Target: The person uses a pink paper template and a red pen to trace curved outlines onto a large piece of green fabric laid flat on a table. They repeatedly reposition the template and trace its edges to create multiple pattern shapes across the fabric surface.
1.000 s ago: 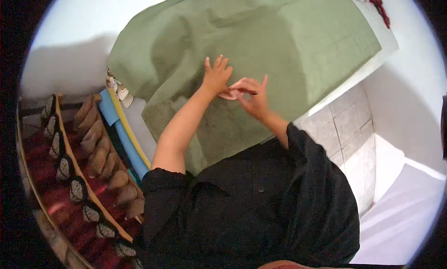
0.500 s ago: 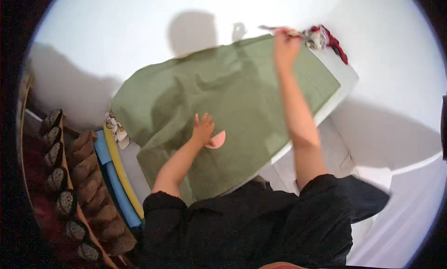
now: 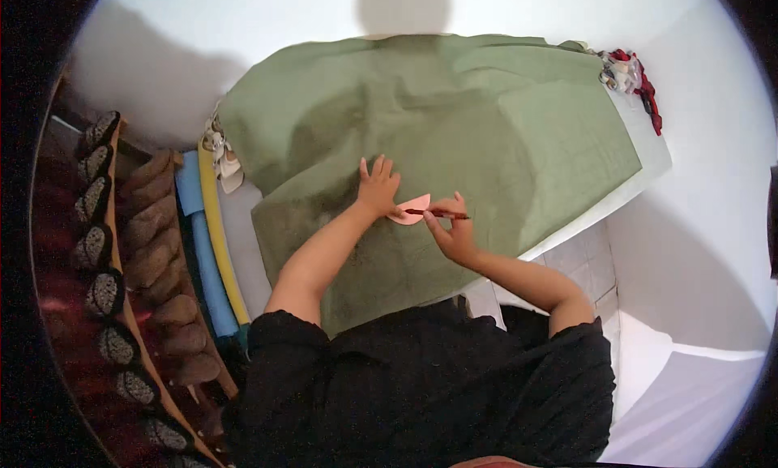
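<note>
A large green cloth (image 3: pixel 559 128) covers most of the table. On it lies a small pink half-round piece (image 3: pixel 416 202), flat, looking like paper or thin card. My left hand (image 3: pixel 378 194) rests on the cloth with fingers spread, its thumb at the left edge of the pink piece. A slim dark red pen or pencil (image 3: pixel 416 212) is pinched in my right hand (image 3: pixel 455 236). Its tip is over the pink piece, close to my left thumb; whether it touches cannot be made out.
At the table's far right corner sits a bundle of red and whitish bits (image 3: pixel 628 75). Pale pieces (image 3: pixel 228 170) hang by the left edge, near yellow (image 3: pixel 219 233) and blue (image 3: pixel 209 265) rolls. Farther left stand racks with brown bundles (image 3: pixel 166 261) and dark patterned items (image 3: pixel 104 294).
My right hand has come down from the far right corner with the pen, over to the pink piece. My left hand stays at the piece's left edge. The view has shifted.
</note>
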Demonstrator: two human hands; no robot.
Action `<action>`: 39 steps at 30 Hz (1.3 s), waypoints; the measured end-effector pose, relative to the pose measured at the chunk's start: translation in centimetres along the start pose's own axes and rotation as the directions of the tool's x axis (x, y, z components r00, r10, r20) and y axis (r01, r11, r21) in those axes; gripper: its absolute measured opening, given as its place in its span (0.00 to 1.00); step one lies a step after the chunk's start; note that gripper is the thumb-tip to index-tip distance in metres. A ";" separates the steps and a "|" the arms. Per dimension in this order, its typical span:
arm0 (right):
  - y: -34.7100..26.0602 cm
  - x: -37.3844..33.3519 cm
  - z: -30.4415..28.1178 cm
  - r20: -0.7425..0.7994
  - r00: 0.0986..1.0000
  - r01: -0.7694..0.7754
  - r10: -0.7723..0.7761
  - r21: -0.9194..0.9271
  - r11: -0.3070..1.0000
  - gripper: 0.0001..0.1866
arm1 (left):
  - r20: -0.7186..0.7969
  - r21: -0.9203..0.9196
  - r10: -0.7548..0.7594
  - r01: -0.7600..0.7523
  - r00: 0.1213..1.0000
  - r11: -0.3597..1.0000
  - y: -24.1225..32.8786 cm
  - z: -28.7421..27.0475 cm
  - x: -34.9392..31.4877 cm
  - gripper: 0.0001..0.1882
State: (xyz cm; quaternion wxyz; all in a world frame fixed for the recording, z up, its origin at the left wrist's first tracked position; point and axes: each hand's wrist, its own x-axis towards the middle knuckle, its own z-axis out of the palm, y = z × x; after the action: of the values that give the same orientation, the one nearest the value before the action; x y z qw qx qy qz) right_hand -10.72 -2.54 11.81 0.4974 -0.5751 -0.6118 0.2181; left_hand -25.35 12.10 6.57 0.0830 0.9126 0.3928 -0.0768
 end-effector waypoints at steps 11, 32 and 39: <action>2.8 -2.3 5.1 0.150 0.982 0.147 -0.112 -0.251 0.957 0.13 | -0.096 0.039 0.168 -0.165 0.981 0.986 -1.1 1.2 1.4 0.53; 4.0 -1.6 6.5 0.183 0.968 0.221 -0.169 -0.312 0.924 0.14 | -0.122 0.018 0.179 -0.178 0.976 0.984 -1.6 1.9 1.3 0.57; 4.4 -1.7 6.9 0.170 0.969 0.227 -0.180 -0.316 0.921 0.14 | -0.106 0.038 0.179 -0.176 0.978 0.984 -1.6 1.9 1.3 0.56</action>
State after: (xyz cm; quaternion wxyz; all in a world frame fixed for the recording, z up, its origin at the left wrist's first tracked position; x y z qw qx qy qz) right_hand -14.80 -0.90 4.66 0.3696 -0.5677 -0.7291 0.0976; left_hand -25.78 13.68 4.34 0.0548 0.9479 0.3127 -0.0245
